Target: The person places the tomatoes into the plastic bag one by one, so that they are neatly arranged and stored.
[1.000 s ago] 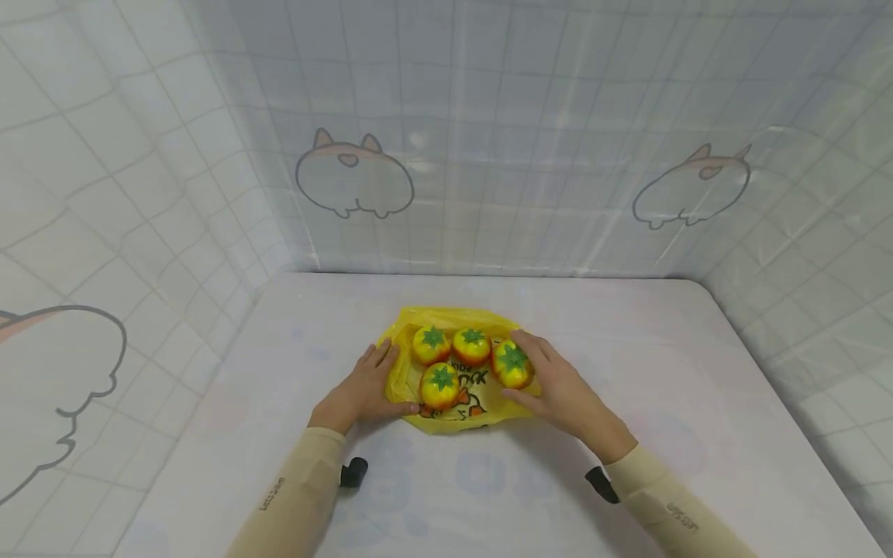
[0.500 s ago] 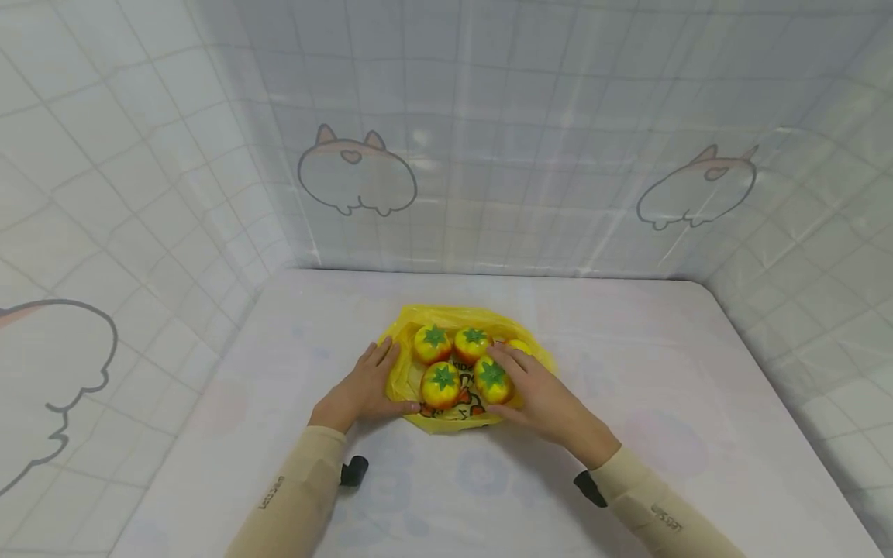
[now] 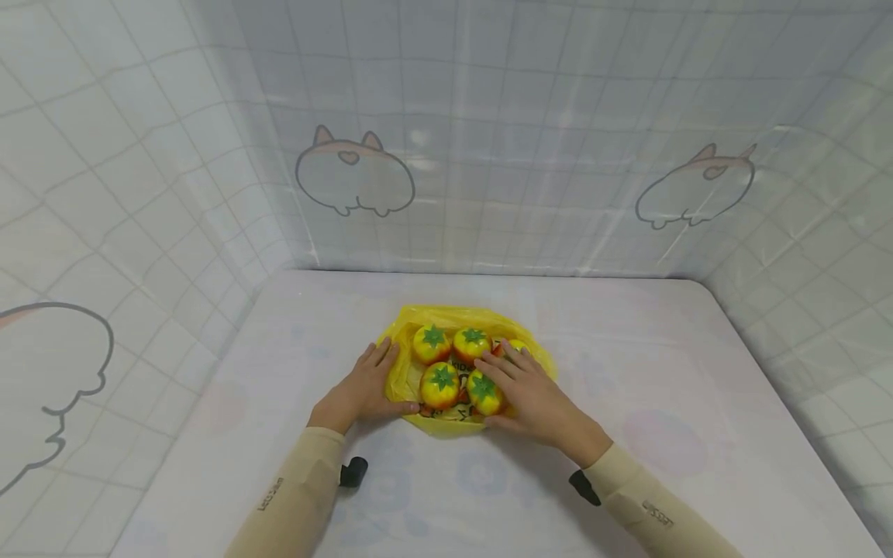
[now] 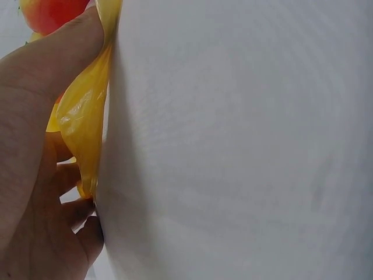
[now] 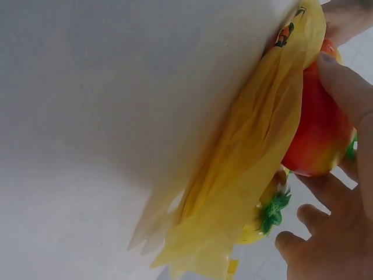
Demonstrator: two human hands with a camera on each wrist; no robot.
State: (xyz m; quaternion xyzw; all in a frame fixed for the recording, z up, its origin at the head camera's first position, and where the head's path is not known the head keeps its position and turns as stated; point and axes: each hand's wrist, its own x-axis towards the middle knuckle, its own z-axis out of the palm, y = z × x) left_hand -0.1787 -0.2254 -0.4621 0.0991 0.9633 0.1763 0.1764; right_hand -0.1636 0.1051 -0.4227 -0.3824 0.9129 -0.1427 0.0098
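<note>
A yellow plastic bag [image 3: 453, 314] lies spread on the table, with dark print on its inside. Several toy tomatoes, yellow and red with green star-shaped leaves, sit on it, such as the back-left tomato [image 3: 431, 344] and the front-left tomato [image 3: 439, 386]. My right hand [image 3: 540, 399] holds the front-right tomato [image 3: 484, 392], thumb on its near side and fingers over the far side. Another tomato [image 3: 518, 346] is partly hidden behind those fingers. My left hand [image 3: 359, 394] rests on the bag's left edge, fingers spread and thumb [image 4: 81, 44] lying over the rim.
The pale table [image 3: 335, 310] stretches around the bag. Grid-patterned sheets with cartoon animal drawings hang at the back [image 3: 488, 155] and on both sides. Black camera pieces are strapped near both wrists, such as the left one [image 3: 353, 472].
My right hand has moved left and toward me with a tomato, bringing it beside the front-left one. Another tomato behind it has come into sight. My left hand stays in place.
</note>
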